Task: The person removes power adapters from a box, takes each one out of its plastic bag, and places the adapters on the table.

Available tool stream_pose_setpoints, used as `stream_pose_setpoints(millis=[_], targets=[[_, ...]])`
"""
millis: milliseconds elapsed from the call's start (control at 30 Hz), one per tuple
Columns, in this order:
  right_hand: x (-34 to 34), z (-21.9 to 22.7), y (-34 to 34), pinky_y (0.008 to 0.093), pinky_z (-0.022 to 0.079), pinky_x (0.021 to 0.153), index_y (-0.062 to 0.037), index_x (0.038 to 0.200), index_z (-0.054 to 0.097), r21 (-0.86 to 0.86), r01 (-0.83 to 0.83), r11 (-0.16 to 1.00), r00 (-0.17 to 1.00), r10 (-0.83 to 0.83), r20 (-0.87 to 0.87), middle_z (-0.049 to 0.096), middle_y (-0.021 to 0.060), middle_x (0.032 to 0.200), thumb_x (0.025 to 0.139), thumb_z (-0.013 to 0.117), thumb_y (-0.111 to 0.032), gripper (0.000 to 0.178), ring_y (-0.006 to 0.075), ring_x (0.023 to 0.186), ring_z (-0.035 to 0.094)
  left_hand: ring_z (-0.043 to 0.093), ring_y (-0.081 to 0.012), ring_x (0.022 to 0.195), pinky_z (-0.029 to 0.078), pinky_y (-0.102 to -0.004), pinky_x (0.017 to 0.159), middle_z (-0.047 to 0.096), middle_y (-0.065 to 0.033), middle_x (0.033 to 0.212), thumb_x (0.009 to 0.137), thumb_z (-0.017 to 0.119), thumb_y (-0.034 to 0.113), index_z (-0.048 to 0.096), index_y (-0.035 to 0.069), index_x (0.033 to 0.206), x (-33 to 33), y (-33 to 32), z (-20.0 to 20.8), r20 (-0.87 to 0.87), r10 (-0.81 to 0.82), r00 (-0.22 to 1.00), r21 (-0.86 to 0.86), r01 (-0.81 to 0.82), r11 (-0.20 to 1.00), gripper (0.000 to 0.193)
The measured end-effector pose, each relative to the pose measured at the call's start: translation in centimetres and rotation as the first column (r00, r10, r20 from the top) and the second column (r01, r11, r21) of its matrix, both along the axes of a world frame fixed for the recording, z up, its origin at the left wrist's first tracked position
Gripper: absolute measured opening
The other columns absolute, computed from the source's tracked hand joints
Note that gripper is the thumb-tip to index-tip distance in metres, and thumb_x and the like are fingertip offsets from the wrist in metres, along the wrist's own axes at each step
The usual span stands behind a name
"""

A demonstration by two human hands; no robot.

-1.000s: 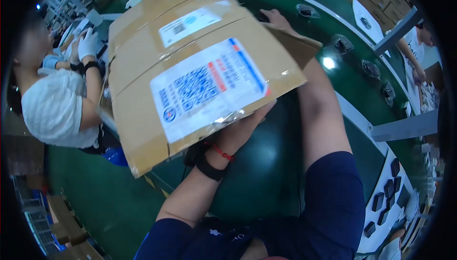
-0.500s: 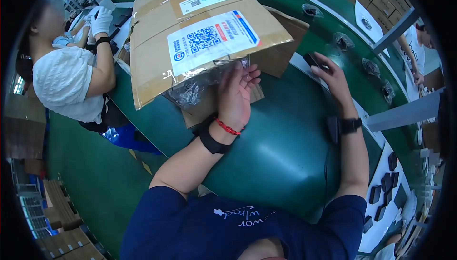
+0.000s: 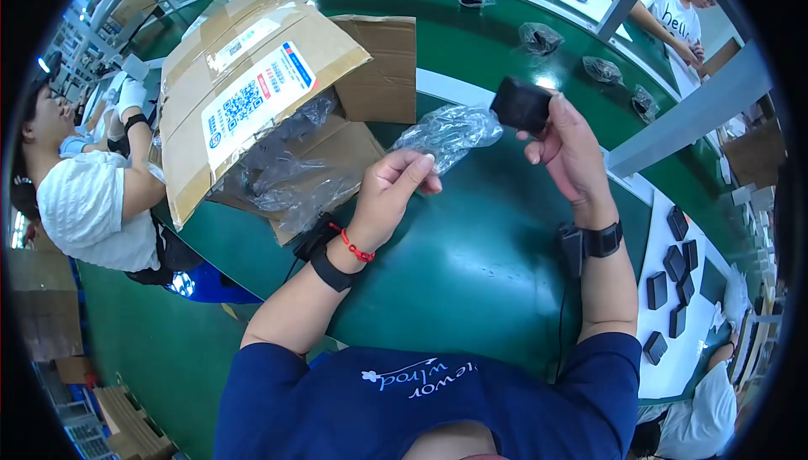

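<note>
1. Two hands are working above the green worktop: the left hand is pinching one clear plastic bag between thumb and fingers; the right hand is gripping one black block, its thumb and fingers closing on the block's right side.
2. The bag and that block are hanging over the worktop's far edge, side by side; whether they are touching, I cannot tell.
3. One open cardboard box is standing at the worktop's far left corner, its flaps spreading; crumpled clear plastic is filling its mouth, too tangled for counting.
4. Seven black pieces are lying on a white sheet along the worktop's right edge.
5. Four bagged dark items are resting in a row beyond the pale rail on the far edge.
6. One thick grey post is slanting past the right of that row, blocking part of the view.
7. Three co-workers are showing: one left, one upper right, one lower right.
</note>
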State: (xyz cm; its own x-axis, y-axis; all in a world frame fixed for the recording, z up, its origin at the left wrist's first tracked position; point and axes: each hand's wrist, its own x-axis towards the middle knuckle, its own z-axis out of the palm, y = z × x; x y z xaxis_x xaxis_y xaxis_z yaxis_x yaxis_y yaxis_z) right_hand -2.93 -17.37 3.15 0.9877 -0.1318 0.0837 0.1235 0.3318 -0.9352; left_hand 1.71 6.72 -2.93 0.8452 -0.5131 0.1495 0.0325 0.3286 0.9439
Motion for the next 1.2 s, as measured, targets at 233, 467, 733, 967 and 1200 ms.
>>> stream_pose_setpoints(millis=[233, 467, 733, 967, 1200], targets=[[-0.9, 1.1, 1.8, 0.0271, 0.045, 0.079, -0.0018, 0.115, 0.052, -0.339, -0.029, 0.94, 0.984, 0.087, 0.157, 0.059, 0.0056, 0.099, 0.096, 0.046, -0.038, 0.042, 0.0121, 0.088, 0.056, 0.05, -0.0049, 0.064, 0.042, -0.0213, 0.062, 0.054, 0.0024, 0.067, 0.09, 0.058, 0.017, 0.054, 0.006, 0.074, 1.2, 1.0, 0.1, 0.099, -0.121, 0.988, 0.144, 0.106, 0.984, 0.02], [-0.5, -1.2, 3.1, 0.0262, 0.043, 0.085, -0.0034, 0.113, 0.056, -0.411, -0.463, 0.785, 0.88, 0.461, -0.11, 0.059, 0.0032, 0.103, 0.095, 0.048, -0.039, 0.04, 0.011, 0.094, 0.055, 0.052, -0.0041, 0.068, 0.042, -0.0196, 0.063, 0.057, 0.0025, 0.072, 0.087, 0.062, 0.014, 0.055, 0.006, 0.075, 1.0, 0.9, 0.9, -0.109, -0.249, 0.962, -0.128, 0.235, 0.964, 0.017], [-0.3, -1.3, 2.4, 0.0241, 0.044, 0.081, -0.0031, 0.115, 0.055, -0.211, -0.256, 0.944, 0.965, 0.235, -0.12, 0.059, 0.0024, 0.101, 0.095, 0.049, -0.037, 0.04, 0.0102, 0.091, 0.056, 0.058, -0.0052, 0.078, 0.047, -0.0201, 0.07, 0.063, 0.0003, 0.081, 0.082, 0.069, 0.011, 0.062, 0.003, 0.085, 0.2, 0.0, 0.8, -0.066, -0.022, 0.998, 0.062, 0.026, 0.998, 0.012], [-1.0, 0.6, 3.6, 0.0243, 0.045, 0.08, -0.002, 0.117, 0.053, -0.279, 0.113, 0.953, 0.966, -0.04, 0.256, 0.059, 0.0026, 0.102, 0.096, 0.05, -0.033, 0.038, 0.0093, 0.093, 0.055, 0.051, -0.0041, 0.068, 0.043, -0.021, 0.063, 0.06, 0.0021, 0.075, 0.077, 0.074, 0.011, 0.061, 0.004, 0.078, 0.3, 0.1, 0.3, 0.253, -0.082, 0.964, 0.237, 0.021, 0.971, 0.015], [-1.7, 1.1, 4.0, 0.0241, 0.044, 0.083, -0.0012, 0.116, 0.054, -0.424, -0.005, 0.906, 0.972, 0.104, 0.211, 0.058, 0.0025, 0.101, 0.095, 0.052, -0.025, 0.032, 0.0091, 0.093, 0.055, 0.048, -0.0038, 0.064, 0.041, -0.0206, 0.06, 0.057, 0.0035, 0.071, 0.075, 0.076, 0.012, 0.059, 0.005, 0.075, 0.0, 0.3, 0.6, 0.355, -0.076, 0.932, 0.304, -0.039, 0.952, 0.018]])
